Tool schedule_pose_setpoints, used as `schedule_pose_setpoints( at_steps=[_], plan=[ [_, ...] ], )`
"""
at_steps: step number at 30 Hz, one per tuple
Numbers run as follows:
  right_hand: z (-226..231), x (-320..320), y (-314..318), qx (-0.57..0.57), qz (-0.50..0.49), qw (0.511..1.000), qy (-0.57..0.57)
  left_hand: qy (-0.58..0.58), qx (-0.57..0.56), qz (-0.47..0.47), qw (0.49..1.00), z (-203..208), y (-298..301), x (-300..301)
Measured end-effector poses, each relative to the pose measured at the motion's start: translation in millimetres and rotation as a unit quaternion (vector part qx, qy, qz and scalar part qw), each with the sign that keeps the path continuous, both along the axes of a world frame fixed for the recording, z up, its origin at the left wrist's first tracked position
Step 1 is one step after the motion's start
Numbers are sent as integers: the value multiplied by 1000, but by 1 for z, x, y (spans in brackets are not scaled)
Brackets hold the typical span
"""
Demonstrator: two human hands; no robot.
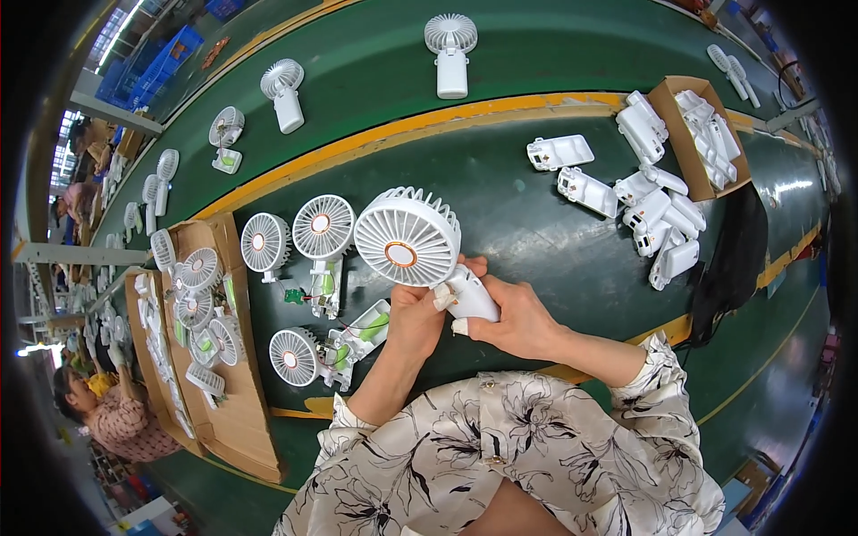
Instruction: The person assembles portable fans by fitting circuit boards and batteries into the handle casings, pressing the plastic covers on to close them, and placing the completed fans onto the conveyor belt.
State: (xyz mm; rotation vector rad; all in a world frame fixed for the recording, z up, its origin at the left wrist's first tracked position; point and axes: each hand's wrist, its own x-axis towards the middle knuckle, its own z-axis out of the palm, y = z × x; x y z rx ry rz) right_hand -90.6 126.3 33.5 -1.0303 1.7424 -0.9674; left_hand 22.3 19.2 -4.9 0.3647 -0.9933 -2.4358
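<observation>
Between my hands is a white handheld fan (408, 239) with a round slatted head and an orange ring at its centre. My left hand (417, 320) is closed around the left side of its handle, just below the head. From the right, my right hand (521, 320) grips the handle's lower end. White wrapping covers both thumb tips. Left of my hands, several part-built fans lie on the green bench, among them one fan (295, 356) with an open handle, wires and a green piece showing. Another fan (323, 227) lies beyond it.
A cardboard tray (255, 429) of fans stands at the left. White handle shells (585, 192) lie loose at the right, beside a cardboard box (700, 188) of more shells. Finished-looking fans (451, 76) rest on the green belt beyond the yellow edge. Another person (121, 411) works far left.
</observation>
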Motion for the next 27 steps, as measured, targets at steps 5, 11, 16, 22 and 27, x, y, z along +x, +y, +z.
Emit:
schedule_pose_setpoints(
  at_steps=[5, 11, 16, 22, 27],
  plan=[
    [-7, 3, 1, -47, -37, 998, -13, -35, -1, 13, 999, 2, 5, -1],
    [-10, 7, -6, -33, -113, 989, -91, -88, 11, 32, 996, -1, 10, -5],
    [-27, 2, -5, -21, -117, 975, -187, -84, -26, 0, 996, -2, 10, -9],
    [-24, 0, -15, -39, -139, 960, -240, -109, 3, 14, 994, -10, 3, -11],
    [-17, -29, -44, -79, -131, 971, -185, -96, -67, 106, 987, -24, -2, -20]
  ],
)
